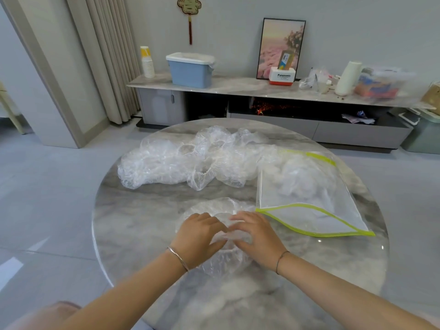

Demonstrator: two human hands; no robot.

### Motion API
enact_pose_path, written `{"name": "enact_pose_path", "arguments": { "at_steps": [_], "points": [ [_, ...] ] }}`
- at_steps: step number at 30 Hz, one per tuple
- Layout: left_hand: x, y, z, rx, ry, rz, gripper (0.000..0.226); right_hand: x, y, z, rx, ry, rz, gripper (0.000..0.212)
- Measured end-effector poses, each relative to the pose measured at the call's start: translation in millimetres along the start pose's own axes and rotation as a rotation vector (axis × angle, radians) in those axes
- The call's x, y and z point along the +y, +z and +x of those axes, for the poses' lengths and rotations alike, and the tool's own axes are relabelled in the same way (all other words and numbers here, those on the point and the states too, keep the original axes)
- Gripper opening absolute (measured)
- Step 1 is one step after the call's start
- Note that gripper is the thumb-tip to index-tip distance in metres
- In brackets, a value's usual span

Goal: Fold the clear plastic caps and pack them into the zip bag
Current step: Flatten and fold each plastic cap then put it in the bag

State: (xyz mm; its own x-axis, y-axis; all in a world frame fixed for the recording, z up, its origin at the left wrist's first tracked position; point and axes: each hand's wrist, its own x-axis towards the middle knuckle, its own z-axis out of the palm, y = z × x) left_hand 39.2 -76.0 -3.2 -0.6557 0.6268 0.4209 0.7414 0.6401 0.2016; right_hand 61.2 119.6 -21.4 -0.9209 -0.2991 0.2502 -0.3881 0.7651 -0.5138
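Note:
One clear plastic cap (214, 208) lies spread on the round marble table (133, 225) right in front of me. My left hand (198, 236) and my right hand (256, 234) both lie on it, side by side, fingers bent onto the plastic and pinching its middle. A heap of several loose clear caps (188, 158) stretches across the far half of the table. The zip bag (309, 198), clear with a yellow-green zip edge, lies open at the right with some crumpled caps inside it.
The table's rim curves close on the left and right. Behind it stands a long low cabinet (238, 85) holding a blue bin (190, 70), a framed picture, a small white box and plastic bags. Curtains hang at the back left over a grey tiled floor.

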Motion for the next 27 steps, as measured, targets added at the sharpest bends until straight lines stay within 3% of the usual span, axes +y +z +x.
{"name": "enact_pose_path", "arguments": {
  "at_steps": [2,6,9,11,15,17,20,23,25,27],
  "points": [
    [2,-4,0,-0.011,-0.048,-0.052,0.036,2,-6,-5,0.045,0.055,0.125,0.015],
    [-16,-3,-7,-0.194,-0.124,-0.045,0.058,8,-21,-21,0.110,0.252,0.417,0.026],
    [-22,-1,-9,-0.265,-0.147,-0.134,0.056,20,-29,-35,0.149,0.315,0.472,0.023],
    [-18,1,-9,-0.222,-0.113,-0.208,0.049,28,-33,-45,0.131,0.303,0.402,0.027],
    [0,0,-10,-0.191,-0.043,-0.287,0.039,32,-36,-55,0.065,0.007,0.002,0.027],
    [7,-5,-8,-0.219,-0.067,-0.327,0.040,30,-35,-58,0.058,-0.033,0.011,0.022],
    [11,-13,-6,-0.412,-0.223,-0.461,0.059,15,-37,-58,0.027,0.173,0.323,0.010],
    [9,-14,-8,-0.572,-0.339,-0.498,0.079,11,-39,-51,0.096,0.444,0.680,0.015],
    [6,-11,-9,-0.557,-0.404,-0.504,0.075,15,-39,-46,0.121,0.552,0.729,0.014],
    [2,-4,-10,-0.486,-0.439,-0.493,0.053,21,-37,-44,0.103,0.641,0.716,0.009]
  ]
}}
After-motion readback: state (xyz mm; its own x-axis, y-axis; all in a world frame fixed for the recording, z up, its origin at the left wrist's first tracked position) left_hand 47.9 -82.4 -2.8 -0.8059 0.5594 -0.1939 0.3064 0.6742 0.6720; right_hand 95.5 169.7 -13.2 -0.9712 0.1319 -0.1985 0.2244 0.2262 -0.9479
